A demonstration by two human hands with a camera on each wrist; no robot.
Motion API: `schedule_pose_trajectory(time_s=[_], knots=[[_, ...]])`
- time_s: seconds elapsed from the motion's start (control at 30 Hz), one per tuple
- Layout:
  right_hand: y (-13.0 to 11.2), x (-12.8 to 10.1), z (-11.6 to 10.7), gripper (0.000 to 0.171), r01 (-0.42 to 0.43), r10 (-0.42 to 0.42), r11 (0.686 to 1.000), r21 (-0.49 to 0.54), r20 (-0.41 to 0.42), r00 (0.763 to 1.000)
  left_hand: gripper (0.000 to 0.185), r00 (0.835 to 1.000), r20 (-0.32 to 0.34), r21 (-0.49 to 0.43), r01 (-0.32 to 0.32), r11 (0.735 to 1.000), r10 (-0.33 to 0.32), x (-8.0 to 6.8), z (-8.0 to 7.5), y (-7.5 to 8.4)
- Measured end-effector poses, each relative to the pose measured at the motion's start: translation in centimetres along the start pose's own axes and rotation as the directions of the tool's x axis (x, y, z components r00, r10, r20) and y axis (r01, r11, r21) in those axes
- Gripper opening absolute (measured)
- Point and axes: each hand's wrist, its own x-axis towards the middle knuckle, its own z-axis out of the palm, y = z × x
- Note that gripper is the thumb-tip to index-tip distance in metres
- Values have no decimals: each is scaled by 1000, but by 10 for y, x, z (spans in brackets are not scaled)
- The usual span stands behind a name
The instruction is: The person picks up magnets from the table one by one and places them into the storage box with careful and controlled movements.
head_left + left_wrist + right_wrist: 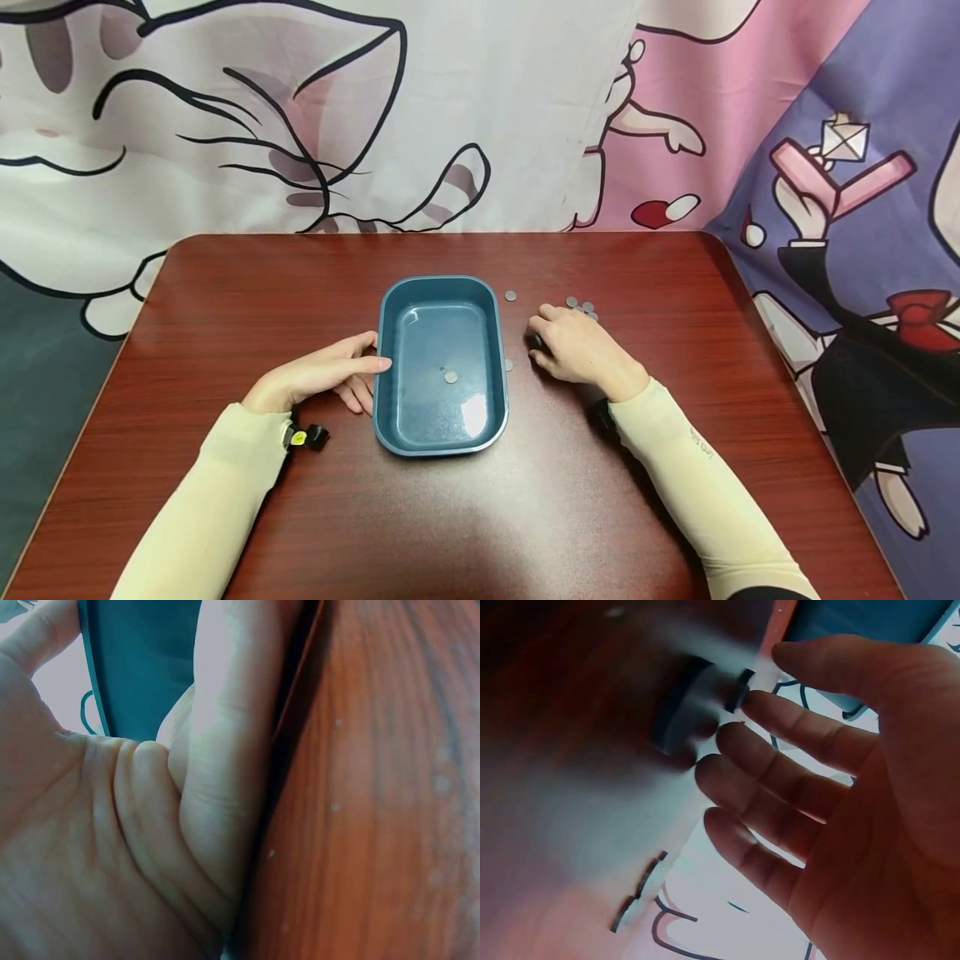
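A blue rectangular tray (441,448) stands on the table with one small grey disc, like a coin (451,377), lying inside. My left hand (330,371) holds the tray's left side, thumb over the rim and fingers along the outer wall; in the left wrist view its palm (97,825) is next to the tabletop. To the right of the tray, my right hand (573,346) is low over the table with bent, spread fingers. In the right wrist view, thumb and index stand apart, and a dark-edged disc (681,705) shows close beyond the fingertips.
One loose coin (511,296) lies by the tray's upper right corner, another coin (508,365) against its right side. Several coins (588,307) are clustered just behind my right hand. Cartoon-printed cloth (525,108) hangs behind the brown table (300,275).
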Motion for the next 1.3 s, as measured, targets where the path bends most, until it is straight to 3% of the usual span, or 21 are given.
schedule_pose_trajectory(time_s=[0.17,0.63,1.3], knots=[[-3,3,-2,21,-38,39,999,-2,45,998,49,1000,-2,-1,5,1000,-5,-1,0,0],[-8,6,-2,21,-87,88,996,-28,73,993,54,1000,1,-11,4,1000,-4,-2,0,1],[-12,6,-2,23,-107,109,994,-36,52,993,51,1000,-1,-8,4,1000,-4,0,-1,-1]])
